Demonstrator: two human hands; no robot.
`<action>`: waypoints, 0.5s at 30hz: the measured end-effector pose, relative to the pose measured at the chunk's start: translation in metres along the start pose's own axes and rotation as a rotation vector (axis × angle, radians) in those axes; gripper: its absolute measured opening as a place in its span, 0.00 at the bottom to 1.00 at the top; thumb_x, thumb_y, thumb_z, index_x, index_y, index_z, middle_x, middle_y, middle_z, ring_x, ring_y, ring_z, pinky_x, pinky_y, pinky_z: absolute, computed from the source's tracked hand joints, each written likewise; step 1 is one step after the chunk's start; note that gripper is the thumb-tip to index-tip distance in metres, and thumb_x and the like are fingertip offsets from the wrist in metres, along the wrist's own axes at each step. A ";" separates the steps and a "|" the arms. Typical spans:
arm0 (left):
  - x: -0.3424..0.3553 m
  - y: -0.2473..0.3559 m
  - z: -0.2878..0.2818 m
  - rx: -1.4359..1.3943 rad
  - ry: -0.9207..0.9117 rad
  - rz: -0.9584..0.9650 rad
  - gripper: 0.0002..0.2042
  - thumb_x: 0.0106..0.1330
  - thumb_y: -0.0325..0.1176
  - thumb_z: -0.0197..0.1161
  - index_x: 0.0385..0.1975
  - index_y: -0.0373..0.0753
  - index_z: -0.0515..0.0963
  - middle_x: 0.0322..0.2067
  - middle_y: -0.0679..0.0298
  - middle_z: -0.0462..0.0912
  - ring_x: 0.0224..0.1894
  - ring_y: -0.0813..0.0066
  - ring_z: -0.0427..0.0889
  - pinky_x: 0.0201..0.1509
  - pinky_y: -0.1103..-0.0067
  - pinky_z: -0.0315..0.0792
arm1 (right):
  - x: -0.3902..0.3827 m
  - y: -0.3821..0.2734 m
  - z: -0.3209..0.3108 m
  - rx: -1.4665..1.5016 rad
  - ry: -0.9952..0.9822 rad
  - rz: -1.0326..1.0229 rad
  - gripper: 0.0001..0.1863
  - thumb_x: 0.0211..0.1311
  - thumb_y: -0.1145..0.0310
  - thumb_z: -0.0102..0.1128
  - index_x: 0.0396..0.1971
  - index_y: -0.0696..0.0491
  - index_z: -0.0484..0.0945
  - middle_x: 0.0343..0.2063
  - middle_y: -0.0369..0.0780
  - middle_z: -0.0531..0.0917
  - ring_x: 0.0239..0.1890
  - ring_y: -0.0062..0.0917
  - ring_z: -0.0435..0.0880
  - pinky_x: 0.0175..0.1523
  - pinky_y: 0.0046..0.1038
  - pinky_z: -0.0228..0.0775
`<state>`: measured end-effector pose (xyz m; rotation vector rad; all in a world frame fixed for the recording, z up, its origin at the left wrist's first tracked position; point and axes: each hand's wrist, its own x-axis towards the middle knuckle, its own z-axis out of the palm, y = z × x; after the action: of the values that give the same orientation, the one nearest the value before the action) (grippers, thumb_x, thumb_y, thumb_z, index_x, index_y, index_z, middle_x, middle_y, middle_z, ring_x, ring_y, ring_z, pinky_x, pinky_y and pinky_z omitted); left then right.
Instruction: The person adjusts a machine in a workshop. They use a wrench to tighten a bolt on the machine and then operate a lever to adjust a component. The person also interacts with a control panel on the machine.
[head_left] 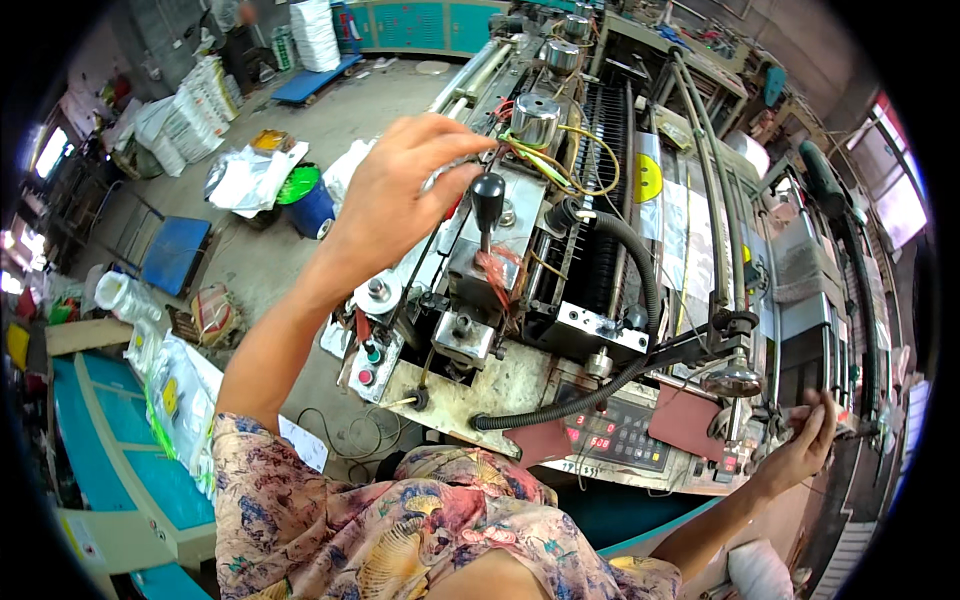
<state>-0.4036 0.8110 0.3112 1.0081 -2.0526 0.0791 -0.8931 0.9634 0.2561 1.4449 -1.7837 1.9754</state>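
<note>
My left hand (pixel 405 185) is raised over the near left end of a long machine. Its fingers are bent, with a gap between thumb and forefinger, and I see nothing held. Just below the thumb stands a lever with a black knob (pixel 487 198). The forefinger's tip comes close to green and yellow wires (pixel 540 160) beside a round metal weight (pixel 536 118); contact cannot be made out. My right hand (pixel 803 445) is at the machine's right front, fingers stretched and apart, near the rollers and a metal handwheel (pixel 733 380).
A control panel (pixel 615 430) with lit red digits fronts the machine. A black ribbed hose (pixel 640 265) arches over it. Printed plastic film (pixel 665 215) runs across rollers. At left are push buttons (pixel 366 377), a blue bin (pixel 310 205), a blue trolley (pixel 175 250) and stacked white sacks (pixel 195 110).
</note>
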 end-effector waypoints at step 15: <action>0.001 -0.045 0.037 0.080 -0.146 0.366 0.10 0.50 0.31 0.69 0.34 0.45 0.81 0.34 0.69 0.77 0.40 0.68 0.75 0.47 0.71 0.64 | -0.119 -0.108 0.037 -0.048 -0.327 0.081 0.13 0.69 0.80 0.49 0.50 0.64 0.76 0.31 0.43 0.82 0.23 0.16 0.75 0.29 0.17 0.68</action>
<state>-0.3974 0.7654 0.2749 0.6907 -2.3652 0.2873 -0.7397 1.0233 0.2459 1.7920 -2.0308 1.7992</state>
